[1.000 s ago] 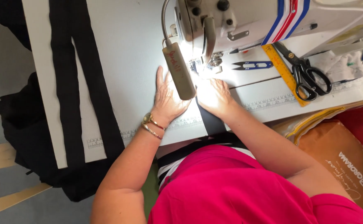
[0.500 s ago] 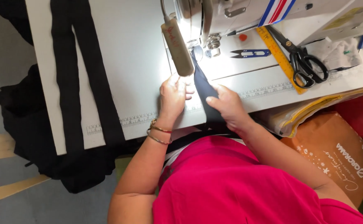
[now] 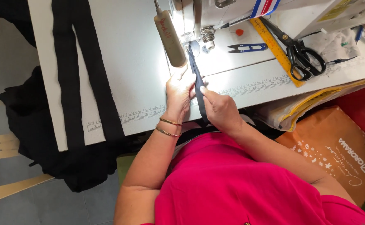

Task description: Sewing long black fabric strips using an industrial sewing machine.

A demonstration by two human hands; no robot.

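A narrow dark fabric strip (image 3: 197,79) runs from under the sewing machine's presser foot (image 3: 207,36) back toward me over the white table (image 3: 136,62). My left hand (image 3: 180,93), with two bangles on the wrist, pinches the strip on its left side. On the strip's right side my right hand (image 3: 219,109) grips it a little lower, near the table's front edge. Both hands sit just in front of the needle area, lit by the machine's lamp (image 3: 170,37).
Two long black fabric strips (image 3: 80,71) lie on the table's left part, with more black cloth (image 3: 45,137) hanging below. Blue thread snips (image 3: 247,48), a yellow ruler (image 3: 276,50) and black scissors (image 3: 303,56) lie to the right. An orange bag (image 3: 337,150) stands at right.
My hands were flat on the table by the needle. They have drawn back toward me and now pinch the dark strip, which has come out longer from the machine.
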